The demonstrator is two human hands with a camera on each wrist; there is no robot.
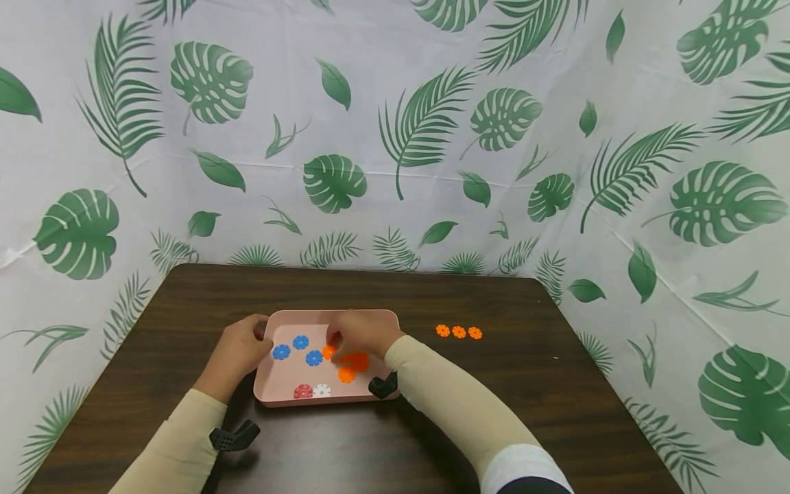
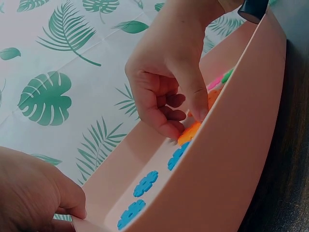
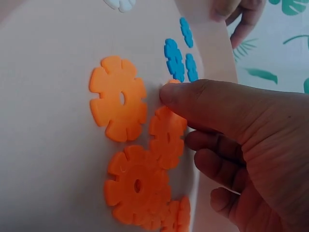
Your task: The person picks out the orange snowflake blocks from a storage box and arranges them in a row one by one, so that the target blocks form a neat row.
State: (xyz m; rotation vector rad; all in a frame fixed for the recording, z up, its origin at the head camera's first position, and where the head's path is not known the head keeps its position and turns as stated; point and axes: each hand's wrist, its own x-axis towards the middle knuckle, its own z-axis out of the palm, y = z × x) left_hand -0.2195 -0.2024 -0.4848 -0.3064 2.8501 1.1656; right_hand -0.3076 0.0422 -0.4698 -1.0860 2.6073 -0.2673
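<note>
A pink tray (image 1: 327, 400) stands on the table, and my left hand (image 1: 242, 351) grips its left rim between thumb and fingers. Inside the tray, my right hand (image 1: 365, 333) pinches an orange notched, flower-shaped disc (image 1: 329, 353) with thumb and forefinger; the thumb covers part of it in the right wrist view. More orange discs (image 3: 119, 99) lie beside and below that hand, some overlapping. Blue discs (image 1: 300, 342) sit to its left. A red disc (image 1: 303, 391) and a white disc (image 1: 321, 391) lie along the tray's near side.
Three orange discs (image 1: 459, 332) lie in a row on the dark wooden table (image 1: 494, 384), right of the tray. Pink and green discs (image 2: 227, 76) show at the tray's far end in the left wrist view. A leaf-patterned cloth (image 1: 370, 137) hangs behind the table.
</note>
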